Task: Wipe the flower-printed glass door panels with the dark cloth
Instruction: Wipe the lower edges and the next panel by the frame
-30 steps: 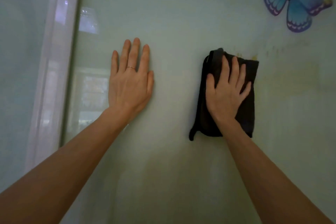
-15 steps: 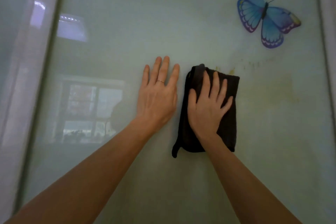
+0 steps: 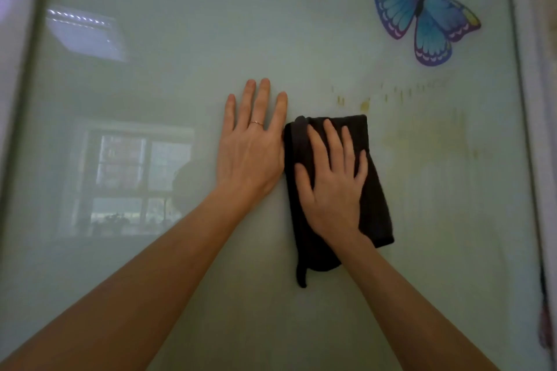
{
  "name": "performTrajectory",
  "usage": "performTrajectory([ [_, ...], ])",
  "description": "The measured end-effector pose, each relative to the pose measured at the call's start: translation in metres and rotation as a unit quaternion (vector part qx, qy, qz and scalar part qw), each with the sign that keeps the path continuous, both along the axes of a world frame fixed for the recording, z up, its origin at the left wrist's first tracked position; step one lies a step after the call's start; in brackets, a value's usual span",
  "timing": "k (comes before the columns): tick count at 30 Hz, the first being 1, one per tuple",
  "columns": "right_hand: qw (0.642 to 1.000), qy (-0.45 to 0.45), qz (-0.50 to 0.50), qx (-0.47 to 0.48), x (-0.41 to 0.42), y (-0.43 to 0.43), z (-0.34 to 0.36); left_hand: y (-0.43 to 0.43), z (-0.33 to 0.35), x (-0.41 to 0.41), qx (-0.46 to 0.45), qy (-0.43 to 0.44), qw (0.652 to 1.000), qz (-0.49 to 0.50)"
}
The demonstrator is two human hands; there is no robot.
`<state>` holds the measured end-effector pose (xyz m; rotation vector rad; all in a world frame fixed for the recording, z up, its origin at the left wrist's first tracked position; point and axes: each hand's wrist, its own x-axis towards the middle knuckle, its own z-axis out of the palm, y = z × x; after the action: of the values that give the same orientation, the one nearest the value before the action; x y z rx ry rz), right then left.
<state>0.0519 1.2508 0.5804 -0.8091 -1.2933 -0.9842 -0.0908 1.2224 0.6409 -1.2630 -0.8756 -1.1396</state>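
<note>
- The dark cloth (image 3: pixel 376 199), folded to a pad, is laid flat on the glass door panel (image 3: pixel 301 24), about the middle of it. A thin tail hangs down from its lower left corner.
- The cloth is pressed to the glass by the right hand (image 3: pixel 331 184), with fingers straight and spread. Nothing is gripped; the pad is held only by pressure.
- The left hand (image 3: pixel 251 156) is laid flat on the bare glass just beside the cloth, fingers straight and holding nothing. Its inner edge touches the cloth's left edge. A thin ring (image 3: pixel 256 122) is worn on one finger.
- Yellowish marks (image 3: pixel 364 105) are seen just above the cloth and to its right, below the butterfly print (image 3: pixel 422 9). This part seems not yet cleaned, so the stroke should probably be led up and to the right.
- Even pressure from the whole palm is advised, with overlapping strokes, so that no strip is missed and the pad is not rolled up.
- Prints may be left by the bracing palm; that spot should be wiped afterwards.
- Near the right frame (image 3: pixel 518 99) the pad's edge should be run along the border, where dirt is likely gathered.
</note>
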Motion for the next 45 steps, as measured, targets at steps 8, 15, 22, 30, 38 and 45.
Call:
performTrajectory([
  [8, 0.964, 0.258, 0.012, -0.060, -0.010, 0.003, 0.003, 0.000, -0.002, 0.002, -0.003, -0.008, 1.000, 0.011],
  [15, 1.000, -0.019, -0.012, -0.013, 0.004, -0.001, -0.023, -0.002, -0.003, 0.000, -0.020, -0.002, 1.000, 0.014],
  [22, 0.964, 0.256, 0.015, -0.074, 0.040, 0.020, -0.020, -0.002, -0.002, 0.000, -0.006, -0.009, 0.999, 0.033],
  [30, 0.998, -0.069, 0.000, -0.007, 0.058, 0.014, -0.037, -0.006, -0.001, 0.001, -0.021, -0.016, 0.999, 0.047],
  [38, 0.987, 0.151, 0.020, -0.044, 0.061, 0.023, -0.027, -0.009, -0.003, 0.005, -0.036, -0.027, 0.998, 0.054],
  [45, 0.999, -0.038, 0.019, -0.006, 0.043, 0.015, -0.008, -0.008, -0.004, 0.003, -0.026, -0.018, 0.999, 0.044],
])
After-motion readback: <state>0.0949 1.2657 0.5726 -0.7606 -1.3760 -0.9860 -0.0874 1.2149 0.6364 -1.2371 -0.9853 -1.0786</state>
